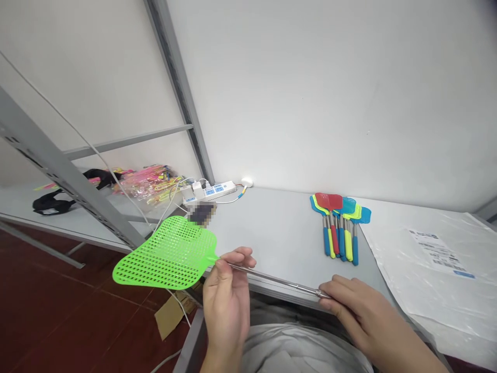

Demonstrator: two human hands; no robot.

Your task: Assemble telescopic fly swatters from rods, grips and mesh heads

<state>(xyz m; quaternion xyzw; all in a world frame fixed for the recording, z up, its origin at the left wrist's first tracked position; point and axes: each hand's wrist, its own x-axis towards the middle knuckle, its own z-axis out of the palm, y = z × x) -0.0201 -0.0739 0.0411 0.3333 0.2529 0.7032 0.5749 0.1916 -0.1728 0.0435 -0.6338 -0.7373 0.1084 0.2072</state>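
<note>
A bright green fly swatter (pixel 166 254) with a telescopic metal rod is held across my lap, in front of the table edge. My left hand (pixel 227 298) pinches the rod close to the perforated green head, thumb on top and the other fingers curled beneath. Further along, my right hand (pixel 359 308) is wrapped round the thicker end of the rod, which hides the grip. Behind my right hand, a bunch of folded fly swatters (pixel 341 233) in red, blue, yellow and teal lies on the table with handles pointing toward me.
On the grey table (pixel 272 223) lie a power strip (pixel 217 190) with plugs, a blurred dark object (pixel 202 213), and a white plastic mailing bag (pixel 435 274) at right. Metal shelf posts (pixel 70 176) stand at left, near bagged colourful items (pixel 151 181). Cardboard (pixel 169 316) is on the floor.
</note>
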